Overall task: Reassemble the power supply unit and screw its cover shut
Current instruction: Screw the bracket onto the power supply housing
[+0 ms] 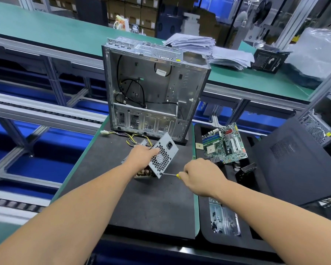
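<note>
Nearest the camera, two bare forearms reach forward over a dark foam mat (pixel 151 203) on the green workbench. The right hand (pixel 201 175) has its fingers curled around the yellow-tipped handle of a screwdriver (pixel 171 175), whose thin shaft lies almost level, its tip meeting the lower corner of the power supply unit (pixel 161 156). The left hand (pixel 141 156) grips that unit from above, fingers wrapped over its top edge beside the honeycomb fan grille, holding it tilted on the mat; the black mains socket shows at the grille's upper corner, and the underside looks open, with parts showing inside. A bundle of yellow and black wires (pixel 128 137) runs from the unit to a white connector (pixel 103 132) on the mat. To the right, a black tray (pixel 204 222) holds small screws (pixel 217 220), and beyond it lies a green motherboard (pixel 224 144) beside a dark case panel (pixel 298 163). Behind the unit stands an open, stripped computer chassis (pixel 155 88), loose cables inside. Farther back, a stack of papers (pixel 208 49) rests on the green bench
</note>
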